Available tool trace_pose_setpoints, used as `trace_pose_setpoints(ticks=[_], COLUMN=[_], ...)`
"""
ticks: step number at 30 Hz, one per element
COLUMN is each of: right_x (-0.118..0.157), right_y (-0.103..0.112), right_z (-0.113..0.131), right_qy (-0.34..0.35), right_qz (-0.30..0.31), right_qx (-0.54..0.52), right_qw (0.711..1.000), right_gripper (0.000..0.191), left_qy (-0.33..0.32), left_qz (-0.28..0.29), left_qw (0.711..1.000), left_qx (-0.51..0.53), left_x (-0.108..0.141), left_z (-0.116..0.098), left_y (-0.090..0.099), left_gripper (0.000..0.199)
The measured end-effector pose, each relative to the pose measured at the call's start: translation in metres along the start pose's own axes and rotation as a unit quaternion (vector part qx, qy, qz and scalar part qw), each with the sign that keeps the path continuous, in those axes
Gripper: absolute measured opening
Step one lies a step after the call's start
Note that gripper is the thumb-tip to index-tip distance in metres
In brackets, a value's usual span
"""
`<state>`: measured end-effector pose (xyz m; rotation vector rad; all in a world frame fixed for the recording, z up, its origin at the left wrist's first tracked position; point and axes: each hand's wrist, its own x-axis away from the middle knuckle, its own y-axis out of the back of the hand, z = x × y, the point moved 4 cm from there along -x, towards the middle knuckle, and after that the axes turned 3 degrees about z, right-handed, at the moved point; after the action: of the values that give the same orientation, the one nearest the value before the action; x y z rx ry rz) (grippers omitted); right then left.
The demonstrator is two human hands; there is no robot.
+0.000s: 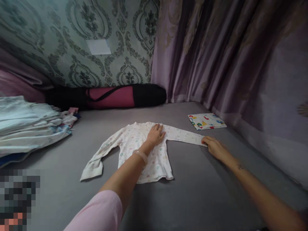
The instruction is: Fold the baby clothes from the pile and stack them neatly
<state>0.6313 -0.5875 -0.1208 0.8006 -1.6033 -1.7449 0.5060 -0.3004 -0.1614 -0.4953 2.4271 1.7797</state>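
Observation:
A small white long-sleeved shirt (130,141) with a faint coloured print lies spread on the grey sheet. My left hand (156,134) rests flat on its upper chest near the right shoulder, fingers stretched out. At the end of the sleeve on the right, my right hand (214,147) grips the cuff, and that sleeve is drawn out straight sideways. The sleeve on the left slants down toward me, with its cuff end bent and creased. Part of the shirt's front is hidden under my left forearm.
A folded white cloth with colourful shapes (207,121) lies at the back right. On the left is a pile of clothes (36,125). A long black and dark pink bag (110,97) lies along the patterned wall. Purple curtains (187,48) hang on the right.

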Motion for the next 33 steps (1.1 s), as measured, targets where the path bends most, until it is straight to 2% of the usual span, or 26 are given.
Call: trace_pose_setpoints(ticks=[2,5,9,12,15,20,26,33], right_x=[-0.006,-0.022,-0.04,-0.047,-0.052,-0.054,-0.046,-0.042], right_y=[0.002,0.006,-0.011,-0.021,-0.016,-0.003,-0.006,-0.011], right_z=[-0.012,-0.017,-0.016,-0.015,-0.01,0.0,0.006,0.012], right_qy=[-0.092,-0.201,-0.262,-0.269,-0.265,-0.282,-0.24,-0.297], right_qz=[-0.007,-0.04,-0.034,-0.042,-0.076,-0.111,-0.058,-0.032], right_qx=[-0.028,-0.074,-0.072,-0.078,-0.109,-0.132,-0.033,0.052], right_qw=[0.995,0.976,0.962,0.959,0.955,0.944,0.968,0.953], right_gripper=[0.033,0.028,0.035,0.031,0.022,0.033,0.035,0.037], left_qy=[0.003,0.008,0.013,0.016,0.02,0.031,0.038,0.04], left_qz=[0.005,0.012,0.021,0.033,0.032,0.009,0.055,0.067], left_qw=[1.0,1.0,1.0,0.999,0.999,0.999,0.998,0.995], left_qx=[0.001,-0.002,-0.011,-0.013,-0.007,0.006,-0.023,-0.061], left_x=[0.0,0.0,0.001,0.001,0.0,0.0,0.0,0.002], left_z=[0.0,0.0,-0.001,-0.001,-0.001,0.0,-0.002,-0.003], left_y=[0.0,0.0,0.0,-0.002,-0.004,-0.002,-0.005,-0.004], left_gripper=[0.051,0.053,0.055,0.057,0.06,0.054,0.06,0.069])
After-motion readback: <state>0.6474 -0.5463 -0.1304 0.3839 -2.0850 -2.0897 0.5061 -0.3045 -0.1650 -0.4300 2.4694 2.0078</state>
